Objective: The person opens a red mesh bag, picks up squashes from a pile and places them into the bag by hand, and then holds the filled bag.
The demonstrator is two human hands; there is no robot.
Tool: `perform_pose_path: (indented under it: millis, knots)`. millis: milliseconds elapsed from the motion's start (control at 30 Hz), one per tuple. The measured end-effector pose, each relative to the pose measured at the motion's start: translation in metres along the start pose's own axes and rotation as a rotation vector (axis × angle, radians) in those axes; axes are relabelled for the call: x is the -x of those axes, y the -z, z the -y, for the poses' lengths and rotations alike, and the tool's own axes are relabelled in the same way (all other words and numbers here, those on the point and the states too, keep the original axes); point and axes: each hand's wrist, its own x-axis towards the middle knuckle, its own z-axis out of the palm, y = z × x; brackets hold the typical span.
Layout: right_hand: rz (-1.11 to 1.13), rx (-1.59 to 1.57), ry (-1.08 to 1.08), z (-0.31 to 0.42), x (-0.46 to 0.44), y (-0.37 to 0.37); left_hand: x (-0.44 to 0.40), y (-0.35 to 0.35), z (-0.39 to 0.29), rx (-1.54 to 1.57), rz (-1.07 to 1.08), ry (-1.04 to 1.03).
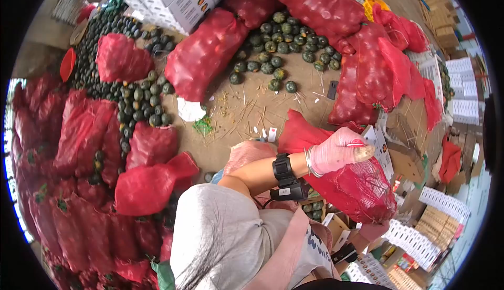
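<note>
While many green squashes are left loose on the floor among filled mesh sacks, a slack red mesh sack is clamped in the left hand's grip, and the right hand's closure, partly hidden beside it, cannot be told.

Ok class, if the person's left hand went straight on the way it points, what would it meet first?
Probably the white printed carton, just beyond the left hand in the picture; depth is unclear, so it might pass above it.
</note>
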Motion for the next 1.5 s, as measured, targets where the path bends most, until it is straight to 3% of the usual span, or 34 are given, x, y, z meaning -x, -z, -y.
perform_pose_path:
  millis: [100, 167, 200, 300, 333, 433, 600, 733, 833, 900, 967, 1000, 1033, 1067, 1133, 1167, 1233, 1267, 1300, 1333, 1367, 1467, 1500]
  knots:
    - [0.15, -0.04, 0.053, 0.02, -0.02, -0.016, 0.017, -0.009, -0.033, -0.04, 0.026, -0.079]
    - [0.329, 0.301, 0.481, 0.033, -0.028, -0.033, 0.026, -0.007, -0.044, -0.079, 0.123, -0.116]
    - [0.349, 0.074, 0.328, 0.046, -0.027, -0.051, 0.03, -0.007, -0.047, -0.077, 0.123, -0.152]
    - [0.433, -0.572, -0.392, 0.101, -0.022, -0.106, 0.035, 0.009, -0.054, 0.006, 0.145, -0.245]
    - [0.48, -0.611, -0.473, 0.105, -0.026, -0.12, 0.039, 0.012, -0.065, -0.023, 0.153, -0.179]
    - [0.714, -0.475, -0.51, 0.084, -0.035, -0.145, 0.04, 0.029, -0.077, -0.021, 0.261, -0.288]
    - [1.076, -0.161, -0.62, 0.037, -0.033, -0.2, 0.059, 0.058, -0.094, -0.03, 0.17, -0.351]
    - [1.319, 0.089, -0.603, 0.025, -0.049, -0.248, 0.07, 0.073, -0.109, -0.095, 0.24, -0.53]
    - [1.492, 0.257, -0.499, 0.025, -0.072, -0.292, 0.078, 0.085, -0.109, -0.222, -0.054, -0.444]
    - [1.605, 0.365, -0.41, 0.028, -0.084, -0.323, 0.071, 0.113, -0.095, -0.357, -0.37, -0.634]
    - [1.728, 0.463, -0.275, 0.029, -0.09, -0.351, 0.074, 0.138, -0.092, -0.098, -0.863, -0.438]
    - [1.803, 0.511, -0.156, 0.027, -0.094, -0.364, 0.073, 0.163, -0.079, -0.007, -1.047, -0.479]
    - [1.883, 0.563, 0.012, 0.026, -0.099, -0.379, 0.071, 0.201, -0.052, -0.286, -1.287, -0.534]
    - [1.965, 0.612, 0.233, 0.025, -0.104, -0.394, 0.079, 0.212, -0.035, -0.266, -1.435, -0.504]
    - [2.072, 0.633, 0.788, 0.033, -0.105, -0.429, 0.091, 0.234, 0.01, -0.114, -1.656, -0.584]
    - [2.087, 0.605, 1.018, 0.036, -0.105, -0.443, 0.093, 0.218, 0.02, -0.044, -1.787, -0.729]
    - [2.038, 0.359, 0.937, 0.05, -0.087, -0.448, 0.102, 0.211, 0.056, -0.061, -1.732, -0.724]
    - [2.021, 0.602, 1.062, 0.052, -0.097, -0.462, 0.104, 0.193, 0.066, -0.105, -1.785, -0.666]
    - [2.165, 0.483, 0.496, 0.047, -0.1, -0.472, 0.103, 0.176, 0.075, -0.142, -1.839, -0.609]
    - [2.208, 0.358, -0.081, 0.046, -0.089, -0.481, 0.101, 0.174, 0.096, -0.189, -1.889, -0.692]
    - [2.222, 0.308, -0.272, 0.04, -0.087, -0.486, 0.11, 0.164, 0.117, -0.278, -1.953, -0.476]
    - [2.114, 0.415, -0.834, 0.029, -0.072, -0.497, 0.125, 0.108, 0.171, -0.063, -1.97, -0.529]
    - [2.079, 0.491, -0.903, 0.026, -0.068, -0.499, 0.134, 0.082, 0.186, 0.068, -1.982, -0.565]
